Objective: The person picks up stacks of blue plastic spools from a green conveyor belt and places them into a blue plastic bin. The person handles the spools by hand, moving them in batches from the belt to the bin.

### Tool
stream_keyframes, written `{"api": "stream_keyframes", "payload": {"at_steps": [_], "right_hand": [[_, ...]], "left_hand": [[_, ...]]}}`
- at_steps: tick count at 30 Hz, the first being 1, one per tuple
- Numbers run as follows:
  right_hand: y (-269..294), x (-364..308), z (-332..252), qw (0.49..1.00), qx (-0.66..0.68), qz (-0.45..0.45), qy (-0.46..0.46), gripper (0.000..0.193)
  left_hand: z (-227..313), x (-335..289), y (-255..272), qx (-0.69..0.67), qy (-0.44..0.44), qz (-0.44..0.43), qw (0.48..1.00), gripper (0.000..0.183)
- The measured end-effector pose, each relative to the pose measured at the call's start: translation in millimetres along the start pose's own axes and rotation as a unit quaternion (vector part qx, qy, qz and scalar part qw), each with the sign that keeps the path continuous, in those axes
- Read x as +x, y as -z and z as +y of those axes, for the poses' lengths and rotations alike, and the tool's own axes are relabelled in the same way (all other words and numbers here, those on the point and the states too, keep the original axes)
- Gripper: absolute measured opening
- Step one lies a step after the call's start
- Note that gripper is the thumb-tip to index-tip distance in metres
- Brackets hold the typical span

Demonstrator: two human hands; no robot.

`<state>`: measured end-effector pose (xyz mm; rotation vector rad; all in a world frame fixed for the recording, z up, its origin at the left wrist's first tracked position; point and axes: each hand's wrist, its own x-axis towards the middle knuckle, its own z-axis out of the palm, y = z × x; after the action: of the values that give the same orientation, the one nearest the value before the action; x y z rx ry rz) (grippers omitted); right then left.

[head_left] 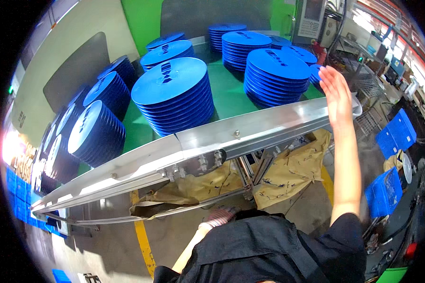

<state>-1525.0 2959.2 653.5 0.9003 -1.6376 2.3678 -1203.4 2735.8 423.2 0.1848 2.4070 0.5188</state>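
My right hand [336, 96] is raised over the metal rail of a green-topped conveyor, fingers stretched out and nothing visible in it. Just beyond its fingertips is a partly hidden blue disc stack [315, 74]; whether they touch I cannot tell. Left of the hand stands a taller stack of round blue plastic discs [276, 78], with slot-shaped cutouts at the centre. My left hand [220, 216] is low by my body, below the rail, looking reddish and striped; its fingers do not show clearly. Another large disc stack [172, 96] stands nearer the middle of the rail.
More blue disc stacks [97, 132] line the left side of the green belt [225, 96]. The raised metal rail [236, 134] runs across in front of me. Brown sheeting [293, 177] hangs beneath it. Blue bins [385, 191] stand on the floor at right.
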Motion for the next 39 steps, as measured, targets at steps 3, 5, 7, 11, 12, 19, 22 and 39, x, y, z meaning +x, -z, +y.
{"api": "stream_keyframes", "payload": {"at_steps": [3,5,7,11,12,19,22,39], "right_hand": [[-4.4,57.7,29.3,0.979,-0.056,0.074,-0.180,0.058],[-7.6,70.3,39.4,0.966,0.002,-0.021,-0.257,0.061],[-12.1,73.4,45.0,0.966,0.018,-0.087,-0.243,0.060],[-28.4,58.4,34.5,0.972,-0.090,-0.128,-0.175,0.057],[-29.5,58.2,30.0,0.972,-0.083,-0.114,-0.190,0.058],[-3.5,140.2,42.0,0.959,-0.175,-0.096,-0.199,0.086],[-8.9,183.6,60.5,0.954,-0.166,-0.108,-0.226,0.088],[-79.5,229.8,130.0,0.916,-0.044,-0.196,-0.348,0.057]], "left_hand": [[4.3,-1.3,2.3,-0.067,0.072,-0.017,0.995,0.050],[-1.9,0.6,-8.7,-0.096,0.097,0.010,0.991,0.051],[-15.2,5.7,-31.2,-0.089,0.084,0.081,0.989,0.053],[-34.1,-6.3,-36.8,-0.141,0.112,0.106,0.978,0.051],[-35.7,-13.3,-34.1,-0.147,0.120,0.138,0.972,0.048],[45.2,-117.6,135.7,-0.420,-0.250,0.222,0.844,0.055],[87.3,-117.3,199.9,-0.560,-0.397,0.287,0.668,0.060],[12.8,93.6,500.2,0.322,0.371,0.161,0.856,0.083]]}}
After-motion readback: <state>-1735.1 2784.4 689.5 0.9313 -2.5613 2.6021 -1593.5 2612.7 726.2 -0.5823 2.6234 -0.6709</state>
